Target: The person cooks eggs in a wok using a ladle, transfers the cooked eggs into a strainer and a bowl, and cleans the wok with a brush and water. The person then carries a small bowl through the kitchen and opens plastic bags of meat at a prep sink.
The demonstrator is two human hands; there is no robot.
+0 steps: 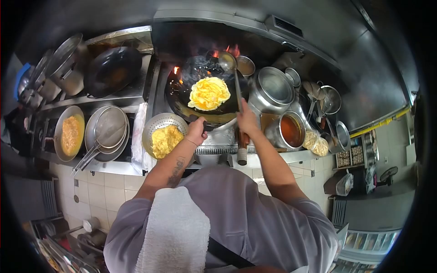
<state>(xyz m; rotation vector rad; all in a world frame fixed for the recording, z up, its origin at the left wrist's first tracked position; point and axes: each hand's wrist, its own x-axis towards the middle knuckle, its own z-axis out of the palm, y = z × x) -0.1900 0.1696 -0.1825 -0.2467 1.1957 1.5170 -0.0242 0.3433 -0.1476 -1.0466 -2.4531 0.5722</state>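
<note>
In the middle of the head view a black wok (180, 98) sits over a burner with flames at its far side. A round yellow omelette (209, 93) lies in it. My left hand (197, 131) is closed around the wok's near edge, where a dark grip or cloth shows. My right hand (246, 119) wraps the handle of a long ladle (238, 86), whose bowl is above the wok's far right side. The wooden end of that handle points back toward my body. Beside my left hand stands a perforated strainer bowl (152, 125) with cooked egg (166, 140) inside.
Right of the wok are a large metal pot (274, 86), a pot of reddish-brown liquid (291, 131) and bagged noodles (315, 142). On the left are a second wok (114, 72), stacked strainers (109, 127) and a pan of orange-yellow mixture (69, 134). Flames (232, 50) rise behind the wok.
</note>
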